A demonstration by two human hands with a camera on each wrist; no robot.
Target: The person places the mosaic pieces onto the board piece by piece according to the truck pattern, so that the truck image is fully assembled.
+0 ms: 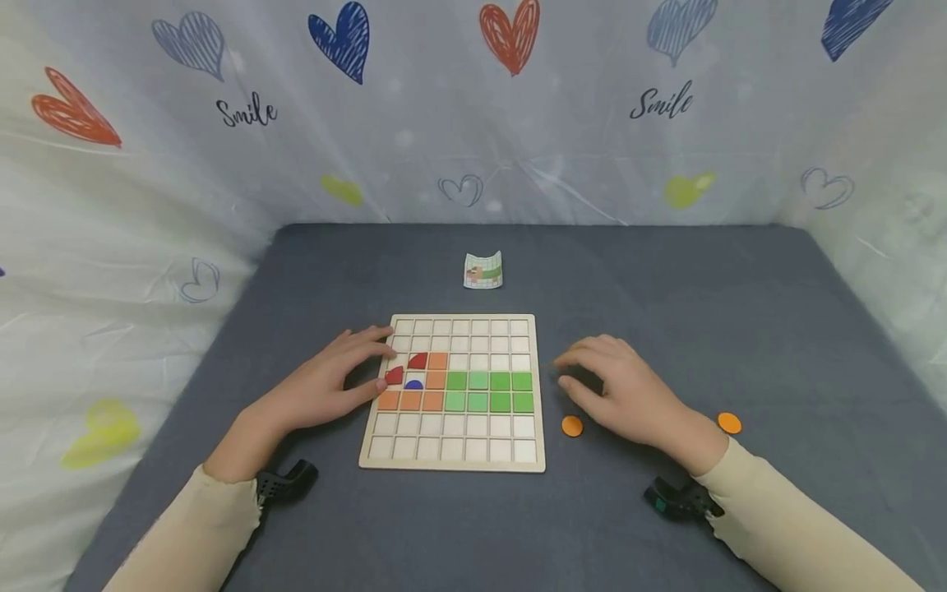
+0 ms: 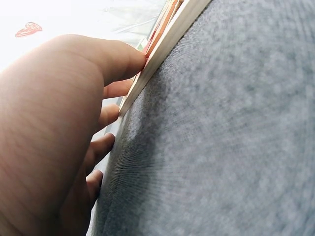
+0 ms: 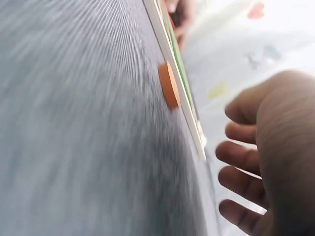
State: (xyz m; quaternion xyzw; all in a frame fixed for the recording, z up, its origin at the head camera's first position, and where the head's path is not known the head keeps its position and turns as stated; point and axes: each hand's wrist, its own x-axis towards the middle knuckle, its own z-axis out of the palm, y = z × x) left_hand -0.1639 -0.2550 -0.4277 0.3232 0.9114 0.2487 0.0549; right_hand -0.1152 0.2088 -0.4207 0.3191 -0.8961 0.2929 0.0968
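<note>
A wooden grid board (image 1: pixel 451 473) lies flat on the table, with orange, light green and darker green square tiles in some of its cells. Two red quarter-round pieces (image 1: pixel 418 361) and a blue half-round piece (image 1: pixel 414 384) sit among them at the left. My left hand (image 1: pixel 318 382) rests along the board's left edge, its fingers spread and fairly straight. In the left wrist view its thumb (image 2: pixel 125 61) touches the wooden rim. My right hand (image 1: pixel 625 386) hovers right of the board with loosely bent fingers and holds nothing. Near its thumb lies an orange disc (image 1: pixel 572 426).
Another orange disc (image 1: pixel 729 423) lies beside my right wrist. Behind the board stands a small curled picture card (image 1: pixel 483 271) with a grid pattern on it. The grey cloth-covered table (image 1: pixel 666 279) meets a white curtain (image 1: pixel 414 115) printed with hearts.
</note>
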